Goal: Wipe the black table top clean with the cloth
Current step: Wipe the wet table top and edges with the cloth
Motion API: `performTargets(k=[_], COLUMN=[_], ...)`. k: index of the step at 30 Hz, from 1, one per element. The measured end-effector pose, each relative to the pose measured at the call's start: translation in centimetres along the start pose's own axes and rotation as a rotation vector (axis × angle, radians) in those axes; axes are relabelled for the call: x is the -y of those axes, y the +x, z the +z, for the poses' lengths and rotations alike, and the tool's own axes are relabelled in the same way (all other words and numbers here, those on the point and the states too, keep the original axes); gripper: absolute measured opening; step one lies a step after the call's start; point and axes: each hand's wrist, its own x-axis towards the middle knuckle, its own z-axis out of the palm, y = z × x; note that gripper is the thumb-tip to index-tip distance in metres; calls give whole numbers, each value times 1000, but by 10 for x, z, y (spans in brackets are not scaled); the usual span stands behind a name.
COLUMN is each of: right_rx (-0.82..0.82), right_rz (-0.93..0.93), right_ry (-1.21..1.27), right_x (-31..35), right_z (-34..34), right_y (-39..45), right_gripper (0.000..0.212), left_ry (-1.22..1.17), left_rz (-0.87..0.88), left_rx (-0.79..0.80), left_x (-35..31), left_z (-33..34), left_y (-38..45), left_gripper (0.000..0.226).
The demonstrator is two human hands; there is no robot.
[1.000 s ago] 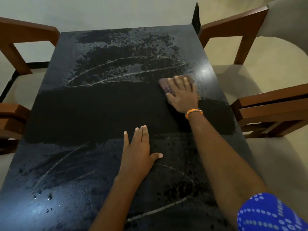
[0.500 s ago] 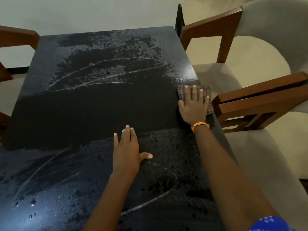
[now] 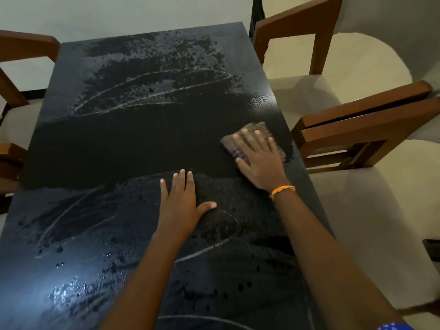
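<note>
1. The long rectangular black table top point(image 3: 133, 144) fills most of the view. A dark, matt band runs across its middle, while the far end and the near end carry speckled droplets, pale curved streaks and a wet glare at the near left. Judging by that, the middle strip is done and both ends are left.
2. Wooden-framed chairs with pale cushions point(image 3: 357, 129) stand close along the right edge, others along the left edge.
3. The right hand point(image 3: 259, 160), an orange band at its wrist, lies flat with fingers spread wide, pressing the small folded checked cloth point(image 3: 234, 147) onto the table near the right edge, inside the dark band.
4. The left hand point(image 3: 182, 206) rests palm-down on the speckled near half, fingers straight, thumb out, holding nothing; it seems to brace the body.
5. To do this step well, I would keep the palm's weight even over the cloth, run each pass edge to edge, overlap the band's border so no streak remains, and lift the bracing hand before wiping beneath it.
</note>
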Motion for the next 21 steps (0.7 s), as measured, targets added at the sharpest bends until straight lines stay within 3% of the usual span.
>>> performTargets(k=[4, 7, 13, 21], right_rx=[37, 21, 0, 56], right_rz=[296, 434, 447, 245], right_ry=[-10, -8, -22, 46], right_x=[-52, -47, 12, 175], right_z=[-14, -17, -11, 25], right_y=[-17, -30, -35, -2], right_gripper=[68, 71, 67, 64], left_ry=[-59, -70, -142, -216], left_rz=[37, 68, 76, -53], left_rx=[-21, -40, -123, -219], left_x=[1, 6, 20, 107], left_z=[-3, -2, -2, -13], left_y=[-8, -11, -15, -35], left_gripper=[80, 73, 72, 62])
